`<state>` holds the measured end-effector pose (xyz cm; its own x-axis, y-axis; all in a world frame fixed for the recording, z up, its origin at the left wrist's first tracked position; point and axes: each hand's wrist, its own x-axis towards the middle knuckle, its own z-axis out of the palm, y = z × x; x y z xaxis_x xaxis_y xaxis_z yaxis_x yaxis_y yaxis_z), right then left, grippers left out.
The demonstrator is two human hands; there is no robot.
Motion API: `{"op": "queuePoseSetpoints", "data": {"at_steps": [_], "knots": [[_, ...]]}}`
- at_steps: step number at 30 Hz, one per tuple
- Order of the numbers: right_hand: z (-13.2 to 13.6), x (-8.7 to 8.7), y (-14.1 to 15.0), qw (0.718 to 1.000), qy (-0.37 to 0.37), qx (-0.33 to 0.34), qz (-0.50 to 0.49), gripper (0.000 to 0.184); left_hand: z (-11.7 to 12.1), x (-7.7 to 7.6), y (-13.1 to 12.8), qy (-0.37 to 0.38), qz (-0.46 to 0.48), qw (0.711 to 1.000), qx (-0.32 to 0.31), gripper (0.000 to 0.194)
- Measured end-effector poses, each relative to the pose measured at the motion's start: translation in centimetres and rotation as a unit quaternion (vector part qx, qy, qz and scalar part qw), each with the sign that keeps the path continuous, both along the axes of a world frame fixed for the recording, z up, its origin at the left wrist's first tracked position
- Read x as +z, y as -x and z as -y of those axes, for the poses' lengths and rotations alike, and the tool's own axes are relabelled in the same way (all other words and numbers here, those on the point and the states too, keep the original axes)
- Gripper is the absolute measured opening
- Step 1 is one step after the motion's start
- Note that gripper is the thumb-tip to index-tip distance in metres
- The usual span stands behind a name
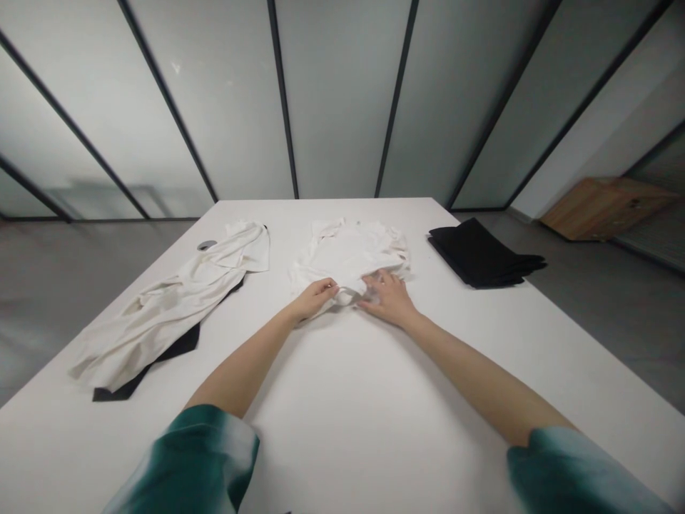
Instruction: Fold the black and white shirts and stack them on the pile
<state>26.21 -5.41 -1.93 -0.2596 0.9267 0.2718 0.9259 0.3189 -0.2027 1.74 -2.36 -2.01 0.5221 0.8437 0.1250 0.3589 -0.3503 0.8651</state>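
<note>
White table (342,414): along left edge, white clothing (176,293) over black fabric (182,343); near far edge, white garment (353,250); overlapping right edge, stacked black cloth (474,253). Slightly apart at garment's near side, left hand (315,294) pinching, right hand (393,298) splayed.

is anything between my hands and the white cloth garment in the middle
Nothing visible: the left hand and right hand both touch the near edge of the white cloth garment. The folded black cloth lies off right.

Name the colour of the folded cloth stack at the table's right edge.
Black; the cloth stack shows best in the head view.
</note>
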Motion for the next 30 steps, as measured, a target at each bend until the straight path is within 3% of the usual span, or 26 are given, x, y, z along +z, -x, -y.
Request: {"op": "queuePoseSetpoints", "data": {"at_steps": [3,5,10,12,14,16,19,20,22,23,25,27,30], "knots": [[-0.5,0.9,-0.3,0.999,-0.030,-0.007,-0.022,0.023,0.3,0.5,-0.2,0.050,0.052,0.997,-0.006,0.039],[-0.7,1.3,-1.0,0.998,-0.047,-0.036,-0.028,0.014,0.5,1.0,-0.3,0.068,0.057,0.996,0.000,0.041],[-1.0,2.5,-3.9,0.980,-0.127,-0.122,-0.094,0.026,1.0,2.4,-0.2,0.126,0.068,0.990,-0.017,0.051],[-0.7,3.3,-5.2,0.972,-0.138,-0.123,-0.146,0.025,1.0,3.0,0.2,0.136,0.059,0.988,-0.038,0.050],[0.0,4.3,-6.6,0.974,-0.092,-0.075,-0.195,0.022,0.9,3.6,0.9,0.151,0.025,0.986,-0.071,0.047],[0.8,5.3,-8.0,0.969,0.031,-0.008,-0.246,0.022,0.7,4.6,1.8,0.196,-0.030,0.972,-0.124,0.046],[1.6,6.3,-9.9,0.923,0.188,0.028,-0.334,0.036,0.4,6.3,3.1,0.245,-0.116,0.947,-0.173,0.049],[1.5,6.3,-10.3,0.914,0.189,0.013,-0.359,0.039,0.2,6.7,3.3,0.219,-0.144,0.953,-0.154,0.049],[1.1,5.8,-10.6,0.918,0.125,-0.039,-0.375,0.041,-0.1,6.8,3.3,0.088,-0.212,0.972,-0.048,0.045],[0.7,5.2,-10.4,0.927,0.085,-0.060,-0.360,0.040,-0.3,6.4,3.2,0.003,-0.248,0.969,0.021,0.043],[0.0,3.6,-9.5,0.954,0.033,-0.071,-0.289,0.038,-0.6,4.9,2.7,-0.142,-0.312,0.933,0.114,0.044],[-0.5,1.7,-8.0,0.984,0.021,-0.043,-0.174,0.040,-0.9,2.7,2.4,-0.201,-0.364,0.901,0.120,0.049],[-0.9,-0.6,-6.0,0.999,0.047,-0.020,0.000,0.052,-1.2,-0.1,2.2,-0.177,-0.435,0.879,0.081,0.059]]}}
